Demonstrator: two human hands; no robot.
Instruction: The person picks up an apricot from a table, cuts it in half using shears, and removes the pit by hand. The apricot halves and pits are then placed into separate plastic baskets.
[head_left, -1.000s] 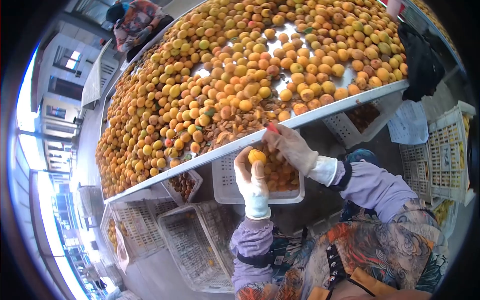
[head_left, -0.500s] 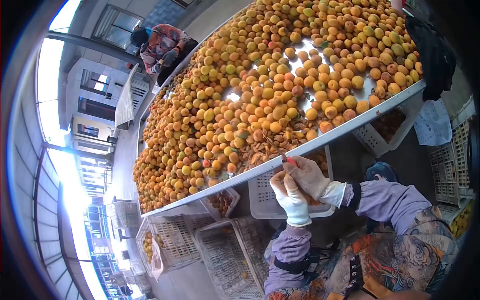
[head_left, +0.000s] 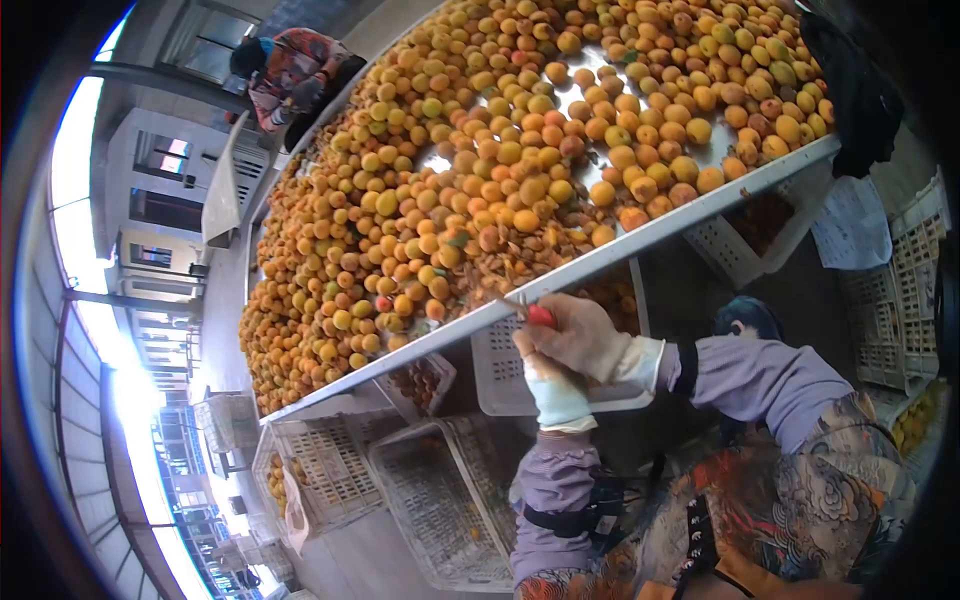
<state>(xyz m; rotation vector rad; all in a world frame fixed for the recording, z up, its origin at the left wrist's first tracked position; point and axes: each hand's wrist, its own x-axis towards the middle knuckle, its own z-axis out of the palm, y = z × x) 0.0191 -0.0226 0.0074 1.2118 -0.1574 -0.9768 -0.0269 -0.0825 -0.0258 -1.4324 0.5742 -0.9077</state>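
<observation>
My right hand (head_left: pixel 585 338), in a whitish glove, is closed round a small red-handled tool (head_left: pixel 540 316) with a thin tip pointing up and left, toward the table rim. Its exact kind is hard to make out. Close beneath it is my left hand (head_left: pixel 556 392), also gloved, fingers curled and partly covered by the right; whatever it holds is hidden. Both hands are just in front of the metal edge of the table (head_left: pixel 640 238). Beyond that edge lies a big heap of apricots (head_left: pixel 420 215), with split, brownish apricot pieces (head_left: pixel 515 262) nearest my hands.
Under the table edge, a white crate (head_left: pixel 500 375) stands below my hands. Other plastic crates (head_left: pixel 430 500) are on the floor at left, with more stacked (head_left: pixel 890 300) at right. Dark cloth (head_left: pixel 850 95) hangs at the table's right corner. Another person (head_left: pixel 295 80) sits across the table.
My hands have shifted slightly left and up in view. The right now covers more of the left, and more of the red handle shows. The whole scene has shifted left as the camera turned.
</observation>
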